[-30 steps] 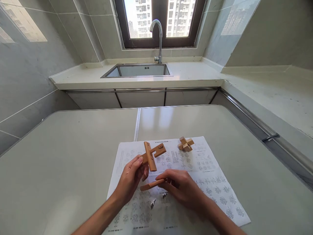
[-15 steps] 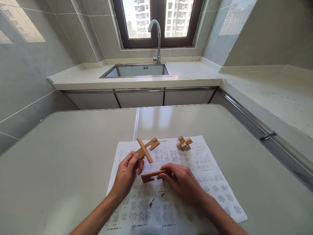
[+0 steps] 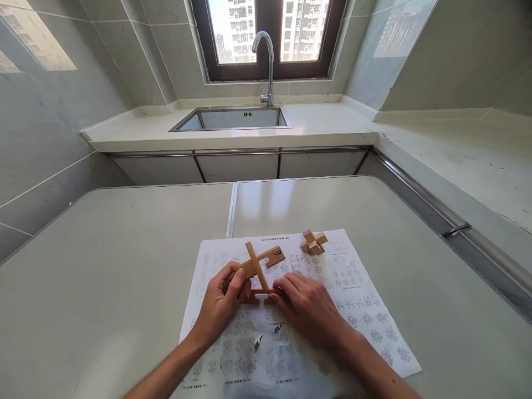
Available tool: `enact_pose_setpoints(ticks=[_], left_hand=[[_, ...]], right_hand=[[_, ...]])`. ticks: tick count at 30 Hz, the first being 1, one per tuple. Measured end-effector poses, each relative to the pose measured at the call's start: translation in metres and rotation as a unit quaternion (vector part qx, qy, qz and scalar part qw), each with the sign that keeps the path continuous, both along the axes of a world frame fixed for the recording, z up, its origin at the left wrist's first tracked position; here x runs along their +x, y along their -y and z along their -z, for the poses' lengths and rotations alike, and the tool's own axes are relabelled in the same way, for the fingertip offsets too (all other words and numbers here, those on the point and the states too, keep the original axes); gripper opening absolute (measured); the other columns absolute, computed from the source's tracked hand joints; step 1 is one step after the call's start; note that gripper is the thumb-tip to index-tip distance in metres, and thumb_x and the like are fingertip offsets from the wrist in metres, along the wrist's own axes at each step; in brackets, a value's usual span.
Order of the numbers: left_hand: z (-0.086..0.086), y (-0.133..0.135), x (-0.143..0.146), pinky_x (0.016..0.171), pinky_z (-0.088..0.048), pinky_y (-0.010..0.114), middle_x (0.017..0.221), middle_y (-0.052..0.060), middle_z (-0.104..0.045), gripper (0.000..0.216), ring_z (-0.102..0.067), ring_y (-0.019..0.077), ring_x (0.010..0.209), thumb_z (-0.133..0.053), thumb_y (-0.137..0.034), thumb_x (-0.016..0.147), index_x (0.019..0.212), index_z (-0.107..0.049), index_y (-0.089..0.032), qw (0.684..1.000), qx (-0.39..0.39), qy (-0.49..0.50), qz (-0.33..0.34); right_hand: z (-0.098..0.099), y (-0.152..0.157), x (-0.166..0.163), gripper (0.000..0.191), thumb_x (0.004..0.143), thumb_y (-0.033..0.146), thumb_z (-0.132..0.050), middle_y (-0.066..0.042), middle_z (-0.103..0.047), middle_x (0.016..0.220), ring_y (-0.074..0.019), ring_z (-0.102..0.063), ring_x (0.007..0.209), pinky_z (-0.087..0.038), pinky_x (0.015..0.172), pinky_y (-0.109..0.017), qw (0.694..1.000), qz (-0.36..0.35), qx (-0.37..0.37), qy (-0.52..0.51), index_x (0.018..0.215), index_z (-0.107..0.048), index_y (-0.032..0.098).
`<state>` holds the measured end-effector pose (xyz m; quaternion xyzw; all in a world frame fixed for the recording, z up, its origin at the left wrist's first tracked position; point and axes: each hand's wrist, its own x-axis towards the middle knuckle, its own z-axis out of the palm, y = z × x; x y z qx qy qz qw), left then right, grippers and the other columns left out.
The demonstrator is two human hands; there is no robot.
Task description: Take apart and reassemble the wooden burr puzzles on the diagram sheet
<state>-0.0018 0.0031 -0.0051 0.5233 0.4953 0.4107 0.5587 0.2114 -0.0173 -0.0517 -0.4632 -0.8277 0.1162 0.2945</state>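
My left hand [image 3: 228, 291] pinches two crossed flat wooden puzzle pieces [image 3: 258, 267]; one has a notch and a dark mark near its far end. In my right hand [image 3: 305, 299] is a darker, reddish notched wooden puzzle piece [image 3: 251, 296], lying crosswise below the crossed pair. The lower end of the crossed pair meets this darker piece near its notch; whether it sits inside the notch I cannot tell. My left fingers are close to the darker piece's left end, and my right fingers cover its right end.
Under my hands lies a printed sheet [image 3: 357, 327] with diagrams and small torn spots. An assembled wooden burr puzzle [image 3: 313, 243] stands on its far right part. The pale table [image 3: 124, 266] reaches toward a counter with a sink [image 3: 233, 119] and faucet [image 3: 270, 72].
The crossed pieces have moved right and slightly down, toward the darker piece. That piece has turned more level, and the two now meet. My hands are closer together.
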Motion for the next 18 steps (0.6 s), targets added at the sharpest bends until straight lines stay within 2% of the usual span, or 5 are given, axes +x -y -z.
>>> enact_pose_setpoints(ticks=[6, 11, 13, 16, 18], left_hand=[[0.0032, -0.0012, -0.0021, 0.064, -0.052, 0.028, 0.062, -0.004, -0.051, 0.049, -0.050, 0.0139, 0.060, -0.063, -0.067, 0.095, 0.080, -0.057, -0.021, 1.000, 0.013, 0.003, 0.003], [0.0054, 0.0006, -0.0057, 0.054, -0.040, 0.025, 0.053, -0.007, -0.049, 0.046, -0.040, 0.0105, 0.047, -0.059, -0.063, 0.099, 0.082, -0.058, -0.020, 0.999, 0.045, -0.022, 0.006], [0.0063, 0.0023, -0.0060, 0.054, -0.039, 0.025, 0.049, -0.008, -0.047, 0.046, -0.037, 0.0097, 0.044, -0.057, -0.062, 0.101, 0.082, -0.057, -0.020, 0.999, 0.044, -0.020, 0.018], [0.0067, 0.0045, -0.0053, 0.060, -0.044, 0.027, 0.047, -0.008, -0.046, 0.045, -0.036, 0.0092, 0.044, -0.055, -0.060, 0.103, 0.081, -0.056, -0.021, 0.998, 0.042, -0.015, 0.038], [0.0069, 0.0052, -0.0049, 0.062, -0.045, 0.027, 0.047, -0.008, -0.047, 0.044, -0.039, 0.0094, 0.045, -0.055, -0.059, 0.103, 0.082, -0.057, -0.021, 0.998, 0.040, -0.014, 0.048]], right_hand=[[-0.0011, -0.0008, 0.0006, 0.017, 0.110, 0.026, -0.053, -0.005, -0.070, 0.085, -0.0207, -0.064, 0.074, -0.039, 0.064, -0.032, 1.000, -0.004, 0.002, 0.006, 0.096, -0.061, 0.022], [-0.0001, -0.0012, 0.0005, 0.015, 0.108, 0.024, -0.056, -0.004, -0.070, 0.085, -0.0206, -0.064, 0.074, -0.039, 0.065, -0.032, 1.000, 0.001, -0.011, -0.011, 0.094, -0.061, 0.022], [0.0008, -0.0013, 0.0000, 0.014, 0.107, 0.024, -0.057, -0.004, -0.071, 0.086, -0.0208, -0.065, 0.075, -0.039, 0.065, -0.032, 1.000, 0.005, -0.020, -0.018, 0.094, -0.061, 0.022], [-0.0008, -0.0007, 0.0002, 0.012, 0.106, 0.027, -0.059, -0.005, -0.070, 0.085, -0.0203, -0.064, 0.073, -0.040, 0.065, -0.032, 0.996, 0.020, -0.044, -0.072, 0.095, -0.062, 0.021], [-0.0055, -0.0002, 0.0016, 0.013, 0.104, 0.032, -0.063, -0.003, -0.068, 0.082, -0.0181, -0.060, 0.068, -0.041, 0.063, -0.031, 0.983, 0.032, -0.099, -0.154, 0.096, -0.062, 0.022]])
